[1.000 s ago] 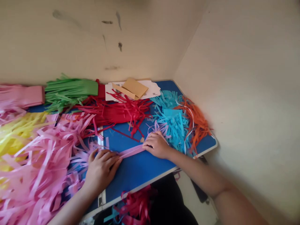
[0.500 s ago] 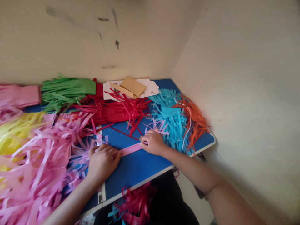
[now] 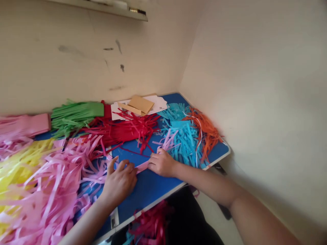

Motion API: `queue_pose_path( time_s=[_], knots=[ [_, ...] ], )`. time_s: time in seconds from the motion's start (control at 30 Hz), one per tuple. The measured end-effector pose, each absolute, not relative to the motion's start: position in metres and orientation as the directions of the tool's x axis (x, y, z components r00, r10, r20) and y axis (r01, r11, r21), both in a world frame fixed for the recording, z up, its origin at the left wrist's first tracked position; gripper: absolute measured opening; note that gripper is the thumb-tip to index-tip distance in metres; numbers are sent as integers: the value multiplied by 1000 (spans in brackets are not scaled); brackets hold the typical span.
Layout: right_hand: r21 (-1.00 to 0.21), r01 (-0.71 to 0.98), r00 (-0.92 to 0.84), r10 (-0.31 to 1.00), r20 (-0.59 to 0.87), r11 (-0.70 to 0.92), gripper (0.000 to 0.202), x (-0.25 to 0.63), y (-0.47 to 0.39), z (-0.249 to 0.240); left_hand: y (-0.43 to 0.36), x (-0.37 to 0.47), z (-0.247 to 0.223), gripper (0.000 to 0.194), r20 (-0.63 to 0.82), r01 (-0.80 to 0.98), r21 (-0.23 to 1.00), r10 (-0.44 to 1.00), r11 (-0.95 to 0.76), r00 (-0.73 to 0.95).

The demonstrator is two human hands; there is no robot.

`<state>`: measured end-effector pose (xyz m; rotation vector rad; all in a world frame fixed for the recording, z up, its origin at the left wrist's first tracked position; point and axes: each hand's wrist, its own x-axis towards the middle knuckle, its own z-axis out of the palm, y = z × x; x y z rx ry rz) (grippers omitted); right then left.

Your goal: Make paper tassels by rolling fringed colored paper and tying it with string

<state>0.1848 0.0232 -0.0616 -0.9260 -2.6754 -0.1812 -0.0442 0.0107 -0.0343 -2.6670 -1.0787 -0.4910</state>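
A narrow pink paper strip [image 3: 142, 166] runs between my two hands, low over the blue table. My right hand [image 3: 161, 163] is closed on its right end; lilac fringe [image 3: 169, 139] sticks out just beyond those fingers. At the strip's left end is my left hand [image 3: 121, 181], thumb side towards the strip, with its outer fingers raised and apart. Its thumb and the strip's tip are hidden beneath the hand. Light purple paper strips [image 3: 98, 175] lie next to the left fingers.
Fringed paper covers much of the blue folding table [image 3: 150, 190]: a pink heap [image 3: 56, 190], yellow [image 3: 17, 170], green [image 3: 79, 115], red [image 3: 125, 131], light blue [image 3: 185, 139] and orange [image 3: 211, 136]. Brown card [image 3: 140, 103] lies near the wall. Red fringe [image 3: 153, 221] rests on my lap.
My left hand's outer fingers have lifted and spread. The visible stretch of pink strip between the hands is shorter. The view has tilted up, showing a wall ledge.
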Motion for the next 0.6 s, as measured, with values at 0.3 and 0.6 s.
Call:
queue_pose_path(
  time_s=[0.3,0.6],
  knots=[
    [-83,701,-650,683,334,708,18,169,26,-55,9,-45,-41,21,468,712,-46,615,-700,635],
    [-213,664,-619,687,380,717,20,208,34,-79,13,-96,-73,32,443,629,61,586,-775,679]
  ],
)
